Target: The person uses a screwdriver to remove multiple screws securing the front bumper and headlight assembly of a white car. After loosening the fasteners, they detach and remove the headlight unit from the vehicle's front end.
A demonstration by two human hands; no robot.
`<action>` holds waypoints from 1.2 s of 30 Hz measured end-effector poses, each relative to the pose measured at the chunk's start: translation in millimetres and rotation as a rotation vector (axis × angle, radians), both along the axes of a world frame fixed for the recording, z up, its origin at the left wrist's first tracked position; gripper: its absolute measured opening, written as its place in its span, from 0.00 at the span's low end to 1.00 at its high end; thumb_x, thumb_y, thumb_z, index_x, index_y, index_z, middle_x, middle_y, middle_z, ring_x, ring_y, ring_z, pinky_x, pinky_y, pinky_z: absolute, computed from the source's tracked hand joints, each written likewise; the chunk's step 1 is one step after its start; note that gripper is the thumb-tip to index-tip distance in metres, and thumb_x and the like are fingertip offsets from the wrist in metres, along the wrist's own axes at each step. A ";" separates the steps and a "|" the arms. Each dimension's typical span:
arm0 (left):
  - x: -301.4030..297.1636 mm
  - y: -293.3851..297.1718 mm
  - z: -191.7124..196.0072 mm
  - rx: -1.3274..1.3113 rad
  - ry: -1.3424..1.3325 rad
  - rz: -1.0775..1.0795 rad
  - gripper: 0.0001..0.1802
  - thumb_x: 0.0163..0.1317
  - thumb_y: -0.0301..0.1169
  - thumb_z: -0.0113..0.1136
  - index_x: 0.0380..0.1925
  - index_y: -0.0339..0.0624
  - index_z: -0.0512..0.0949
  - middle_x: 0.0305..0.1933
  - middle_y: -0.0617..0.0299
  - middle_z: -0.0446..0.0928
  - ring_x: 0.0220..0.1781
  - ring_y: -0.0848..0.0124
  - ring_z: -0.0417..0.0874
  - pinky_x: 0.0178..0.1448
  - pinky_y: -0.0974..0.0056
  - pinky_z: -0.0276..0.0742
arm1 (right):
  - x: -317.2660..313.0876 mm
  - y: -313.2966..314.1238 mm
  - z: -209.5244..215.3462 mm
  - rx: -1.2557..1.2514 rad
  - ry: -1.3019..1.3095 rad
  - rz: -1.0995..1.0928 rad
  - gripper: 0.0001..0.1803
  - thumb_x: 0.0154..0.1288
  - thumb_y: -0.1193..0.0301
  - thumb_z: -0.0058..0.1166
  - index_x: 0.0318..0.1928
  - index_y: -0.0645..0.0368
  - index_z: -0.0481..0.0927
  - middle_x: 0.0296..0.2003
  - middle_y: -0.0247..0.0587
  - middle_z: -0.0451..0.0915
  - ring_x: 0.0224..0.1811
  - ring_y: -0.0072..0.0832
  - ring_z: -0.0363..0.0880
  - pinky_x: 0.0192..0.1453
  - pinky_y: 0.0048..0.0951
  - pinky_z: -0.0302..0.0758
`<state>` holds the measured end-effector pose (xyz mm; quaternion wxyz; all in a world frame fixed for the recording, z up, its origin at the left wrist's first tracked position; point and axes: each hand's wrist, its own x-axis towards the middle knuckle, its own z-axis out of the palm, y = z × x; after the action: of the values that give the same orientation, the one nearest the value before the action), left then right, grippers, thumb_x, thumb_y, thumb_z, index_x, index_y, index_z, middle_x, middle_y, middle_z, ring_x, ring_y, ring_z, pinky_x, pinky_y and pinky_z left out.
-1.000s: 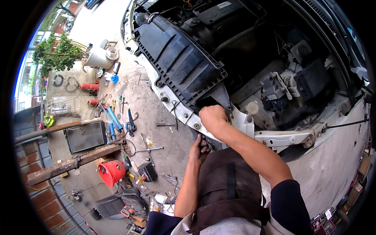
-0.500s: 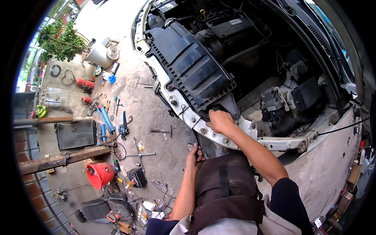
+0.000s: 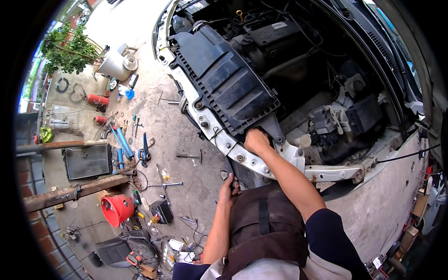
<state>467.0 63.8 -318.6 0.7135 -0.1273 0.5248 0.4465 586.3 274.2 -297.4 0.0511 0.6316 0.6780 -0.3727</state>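
My right hand (image 3: pixel 256 141) reaches over the white front crossmember (image 3: pixel 227 145) of a car. Its fingers go down into the gap beside the lower end of the black air filter housing (image 3: pixel 228 77), where they are hidden. Close to it is a grey bracket (image 3: pixel 270 127) with a bolt. My left hand (image 3: pixel 229 190) is lower, in front of the crossmember, with fingers curled and thumb upward. A dark narrow strip (image 3: pixel 228 164) runs just above that thumb; what the fingers hold, if anything, cannot be made out.
The engine (image 3: pixel 275 37) fills the far part of the open bay. On the concrete floor to the left lie a hammer (image 3: pixel 190 156), a lug wrench (image 3: pixel 164 185), a radiator (image 3: pixel 87 162), a red bucket (image 3: pixel 116 209), a battery (image 3: pixel 162 211) and a car seat (image 3: pixel 114 252).
My right hand has pushed deeper into the gap beside the housing, and its fingers have gone out of sight. The left hand remains curled in about the same place.
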 end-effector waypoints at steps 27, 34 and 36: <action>32.2 -33.5 6.0 0.277 0.034 0.313 0.11 0.71 0.41 0.52 0.36 0.46 0.72 0.31 0.68 0.73 0.16 0.79 0.57 0.30 0.67 0.63 | -7.6 -101.0 30.9 -0.281 1.397 -0.938 0.07 0.55 0.79 0.54 0.34 0.70 0.78 0.28 0.40 0.80 0.30 0.25 0.78 0.40 0.24 0.72; 34.4 -22.7 -8.3 0.401 0.252 0.193 0.10 0.71 0.39 0.50 0.35 0.46 0.71 0.29 0.68 0.69 0.17 0.79 0.58 0.29 0.66 0.66 | 14.4 -77.2 -8.7 0.173 0.664 -0.308 0.21 0.56 0.75 0.55 0.51 0.65 0.68 0.39 0.50 0.78 0.40 0.37 0.78 0.46 0.33 0.74; 30.6 -21.7 -9.3 0.431 0.276 0.186 0.08 0.71 0.37 0.49 0.36 0.47 0.69 0.28 0.68 0.69 0.17 0.80 0.58 0.26 0.67 0.63 | 12.7 -82.4 2.9 0.147 0.589 -0.200 0.21 0.56 0.74 0.53 0.50 0.65 0.66 0.42 0.55 0.76 0.44 0.40 0.77 0.49 0.35 0.73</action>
<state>497.6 42.1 -327.9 0.6018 0.0416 0.4960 0.6246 599.0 191.8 -294.5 -0.2299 0.5620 0.6235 -0.4926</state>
